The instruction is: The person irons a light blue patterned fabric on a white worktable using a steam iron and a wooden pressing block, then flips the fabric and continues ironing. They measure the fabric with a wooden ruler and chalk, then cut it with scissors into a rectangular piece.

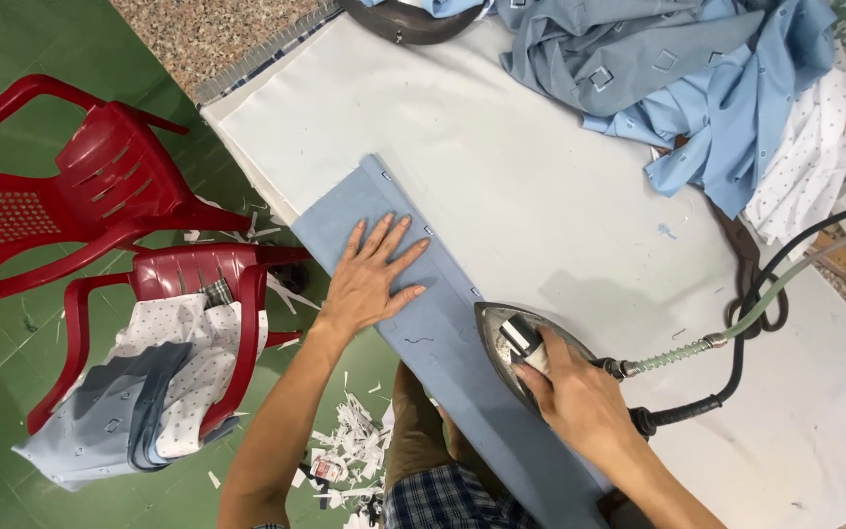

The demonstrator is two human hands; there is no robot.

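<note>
Down at the near edge of the white padded ironing table (501,147), a long strip of blue fabric (443,343) lies diagonally, its upper edge dotted with small square marks. The left hand (369,279) rests flat on the strip with fingers spread wide, gripping nothing; that open palm seems meant to pin the cloth and keep it smooth and taut ahead of the heat. The right hand (575,397) is closed around the handle of a steam iron (521,343), whose pointed nose faces up the strip toward the left hand, so the soleplate sits on the fabric just beside the pressed-down part. A braided hose and a black cord (736,333) trail away to the right, clear of the cloth. A heap of blue and white shirts (697,88) lies at the far end of the table, well apart. Two red plastic chairs (100,196) stand on the green floor (12,39) to the left, one holding more folded fabric pieces (164,392), with paper scraps scattered below.
</note>
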